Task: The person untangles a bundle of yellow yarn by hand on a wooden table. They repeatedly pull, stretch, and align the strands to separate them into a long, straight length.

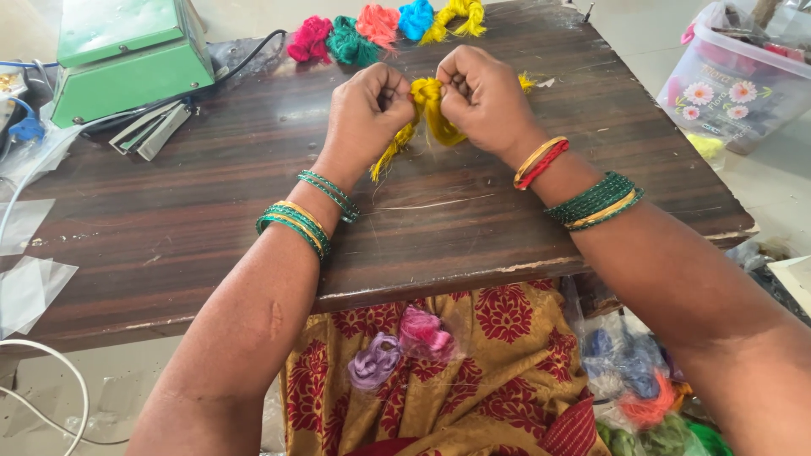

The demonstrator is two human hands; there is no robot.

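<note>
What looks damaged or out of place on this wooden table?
The dark wooden table is chipped along its front edge, where pale wood shows, and at the right corner. One loose pale thread lies stray on the top below the yellow thread bundle held by the left hand and right hand.

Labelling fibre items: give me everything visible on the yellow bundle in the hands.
The yellow bundle is a skein of fine, slightly glossy thread, pinched between the left hand and right hand. It bends over at the top. One frayed tail hangs down-left to the table; a loop sags beneath the right hand, and a tuft shows behind that hand.
</note>
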